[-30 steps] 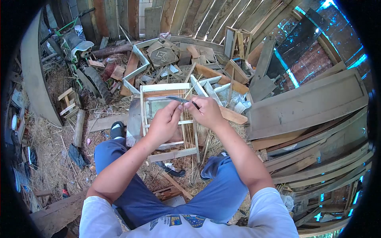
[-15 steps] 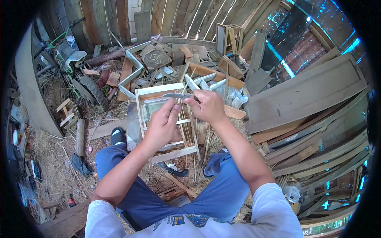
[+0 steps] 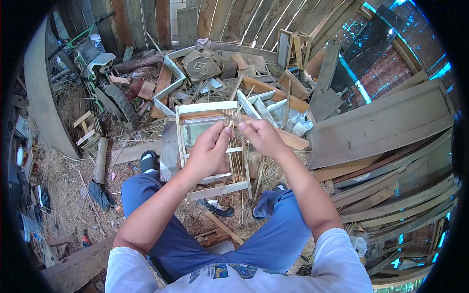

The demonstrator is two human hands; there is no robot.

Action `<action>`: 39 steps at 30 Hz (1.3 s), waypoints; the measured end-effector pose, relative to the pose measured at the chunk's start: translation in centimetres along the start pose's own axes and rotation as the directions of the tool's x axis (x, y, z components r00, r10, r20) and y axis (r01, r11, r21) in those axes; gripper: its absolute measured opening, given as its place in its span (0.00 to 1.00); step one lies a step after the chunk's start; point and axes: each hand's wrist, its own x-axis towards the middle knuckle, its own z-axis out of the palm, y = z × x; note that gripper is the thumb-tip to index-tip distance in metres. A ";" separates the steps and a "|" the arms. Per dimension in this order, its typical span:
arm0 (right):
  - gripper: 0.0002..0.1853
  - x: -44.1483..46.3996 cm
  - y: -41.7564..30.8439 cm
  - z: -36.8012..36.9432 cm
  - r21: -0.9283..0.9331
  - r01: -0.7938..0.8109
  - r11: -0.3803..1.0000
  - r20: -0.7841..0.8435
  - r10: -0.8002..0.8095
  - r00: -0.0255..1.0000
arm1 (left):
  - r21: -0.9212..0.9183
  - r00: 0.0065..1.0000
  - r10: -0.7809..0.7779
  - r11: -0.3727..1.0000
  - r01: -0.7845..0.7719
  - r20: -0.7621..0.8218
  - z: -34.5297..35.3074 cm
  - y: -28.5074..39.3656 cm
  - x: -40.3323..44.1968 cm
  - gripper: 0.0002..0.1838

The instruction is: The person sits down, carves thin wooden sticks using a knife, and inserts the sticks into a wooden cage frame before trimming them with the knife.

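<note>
My left hand (image 3: 210, 149) is closed, thumb and fingers pinching a thin pale wooden strip (image 3: 246, 99) that slants up and right. Close beside it, my right hand (image 3: 266, 138) is curled shut around the knife seen in the earlier frame; the blade does not show now. Below both hands stands a small pale wooden frame (image 3: 220, 190) with crossbars. Several long thin strips (image 3: 237, 166) lie along its right side.
Scrap boards and a white angled frame piece (image 3: 172, 90) are heaped ahead. A large panel (image 3: 381, 124) leans at the right above stacked planks (image 3: 405, 195). A wheeled machine (image 3: 115, 105) stands at the left. Straw (image 3: 68, 200) covers the ground.
The knife blade, earlier lying across the strip and pointing left, is out of sight. My right hand has dropped slightly and rotated. The view has shifted a little.
</note>
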 end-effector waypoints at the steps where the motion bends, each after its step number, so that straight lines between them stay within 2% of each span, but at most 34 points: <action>1: 0.24 -0.1 -0.4 0.0 -0.135 0.074 0.988 -0.060 -0.083 0.995 | -0.002 0.999 0.039 0.999 -0.039 -0.019 0.2 0.1 0.0 0.10; 2: 0.22 -0.2 -0.8 0.0 -0.273 0.137 0.952 -0.107 -0.172 0.979 | -0.003 0.999 0.038 0.999 -0.038 -0.016 0.2 0.0 0.1 0.10; 5: 0.21 -0.4 -1.7 -0.1 -0.315 0.136 0.939 -0.138 -0.187 0.973 | 0.049 1.000 -0.009 0.999 0.009 0.008 0.3 -0.3 0.1 0.11; 7: 0.21 -0.3 -1.4 -0.1 -0.334 0.154 0.930 -0.141 -0.211 0.967 | 0.117 1.000 0.026 0.993 -0.025 -0.004 0.3 -0.4 0.2 0.11; 11: 0.23 -0.2 -1.1 0.1 -0.391 0.209 0.897 -0.163 -0.290 0.943 | 0.109 0.993 0.109 0.989 -0.103 -0.047 0.4 -0.4 0.2 0.11; 13: 0.23 -0.2 -1.1 0.1 -0.395 0.215 0.893 -0.165 -0.299 0.940 | 0.192 0.998 0.039 0.981 -0.030 -0.045 0.2 0.4 0.0 0.10; 18: 0.23 -0.3 -1.2 0.1 -0.407 0.190 0.893 -0.160 -0.275 0.948 | 0.245 0.998 0.036 0.969 -0.022 -0.054 0.3 0.7 -0.3 0.10; 20: 0.24 -0.1 -0.9 0.3 -0.424 0.262 0.867 -0.156 -0.355 0.922 | 0.271 0.997 0.033 0.963 -0.015 -0.064 0.2 1.1 -0.4 0.10; 22: 0.24 -0.2 -1.1 0.4 -0.450 0.248 0.858 -0.155 -0.349 0.924 | 0.380 0.994 0.082 0.924 -0.047 -0.076 0.1 1.2 -0.4 0.10; 25: 0.24 -0.3 -1.6 0.8 -0.525 0.210 0.825 -0.170 -0.343 0.924 | 0.423 0.984 0.149 0.901 -0.093 -0.100 0.1 0.9 -0.3 0.10; 28: 0.27 0.0 -1.8 1.3 -0.586 0.192 0.787 -0.224 -0.385 0.895 | 0.490 0.990 0.100 0.871 -0.037 -0.103 0.1 1.3 -0.2 0.09; 31: 0.30 0.1 -1.5 1.4 -0.622 0.193 0.759 -0.267 -0.437 0.859 | 0.496 0.978 0.174 0.863 -0.097 -0.111 0.2 1.1 -0.2 0.09; 35: 0.31 0.3 -1.2 1.6 -0.665 0.199 0.720 -0.292 -0.496 0.818 | 0.523 0.984 0.158 0.847 -0.090 -0.087 0.2 1.4 -0.3 0.09; 37: 0.28 0.2 -1.4 1.4 -0.680 0.155 0.717 -0.281 -0.449 0.848 | 0.501 0.969 0.215 0.856 -0.128 -0.121 0.3 1.2 -0.1 0.09; 39: 0.25 0.1 -1.4 1.2 -0.691 0.112 0.714 -0.273 -0.401 0.874 | 0.503 0.979 0.171 0.859 -0.092 -0.113 0.3 1.6 -0.1 0.09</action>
